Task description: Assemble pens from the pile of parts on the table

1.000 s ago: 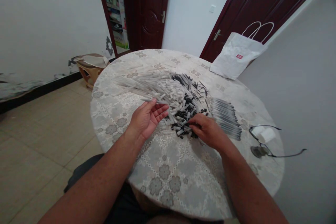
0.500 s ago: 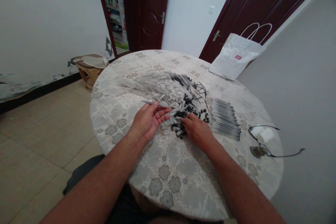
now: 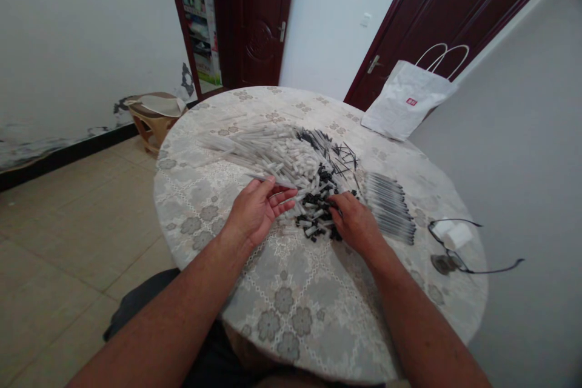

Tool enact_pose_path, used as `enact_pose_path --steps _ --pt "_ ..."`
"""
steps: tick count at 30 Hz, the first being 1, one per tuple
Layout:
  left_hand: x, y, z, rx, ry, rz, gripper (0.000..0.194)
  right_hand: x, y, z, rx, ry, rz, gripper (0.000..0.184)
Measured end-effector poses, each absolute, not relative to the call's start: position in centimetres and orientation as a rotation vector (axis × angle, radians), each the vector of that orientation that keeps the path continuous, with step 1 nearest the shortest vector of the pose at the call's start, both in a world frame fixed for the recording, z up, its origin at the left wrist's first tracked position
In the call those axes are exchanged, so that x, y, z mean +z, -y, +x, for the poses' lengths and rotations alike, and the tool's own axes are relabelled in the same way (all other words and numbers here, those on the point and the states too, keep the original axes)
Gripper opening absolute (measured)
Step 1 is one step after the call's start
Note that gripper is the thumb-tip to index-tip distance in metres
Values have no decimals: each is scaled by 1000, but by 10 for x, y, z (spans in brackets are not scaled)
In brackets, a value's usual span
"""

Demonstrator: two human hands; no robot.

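Tube [image 3: 285,185] in left fingers [image 3: 282,196], black pieces [image 3: 317,199] perhaps touching right fingers [image 3: 340,200]

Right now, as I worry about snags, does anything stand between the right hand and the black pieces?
Nothing visible does: the right hand has its fingertips at the right side of the black pieces. Short white pieces lie mixed among them.

On the counter [image 3: 291,291], a heap of tubes [image 3: 245,144] spreads across the middle and left, with caps [image 3: 326,177] along its right and thin sticks [image 3: 348,157] behind those. Right of the caps lies a row of pens [image 3: 390,209]; farther right, glasses [image 3: 493,271]. A bag [image 3: 407,100] stands behind, at the right. The left hand [image 3: 254,209] is before the tubes, the right hand [image 3: 357,221] at the caps.
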State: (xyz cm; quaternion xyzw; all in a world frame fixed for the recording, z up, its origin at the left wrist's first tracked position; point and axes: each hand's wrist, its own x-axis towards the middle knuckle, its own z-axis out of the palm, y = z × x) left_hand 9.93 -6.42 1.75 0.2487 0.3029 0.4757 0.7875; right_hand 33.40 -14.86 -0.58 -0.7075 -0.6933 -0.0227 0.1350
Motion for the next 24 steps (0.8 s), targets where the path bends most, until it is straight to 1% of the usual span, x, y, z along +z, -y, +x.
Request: enact_pose_path --steps 5,9,16,21,24 --pt "18 65 100 1014 -667 548 13 -11 146 342 -19 1973 -1950 30" --pt "18 65 101 1014 -664 554 12 -13 146 344 -12 1963 -1944 34" --pt "18 66 101 993 -672 562 13 -7 147 330 -94 1963 -1939 32" --pt "19 68 103 989 -671 573 15 -7 137 312 -176 1977 -2099 32" --pt "18 68 103 992 -669 572 16 -8 132 308 -190 1965 -2213 29"
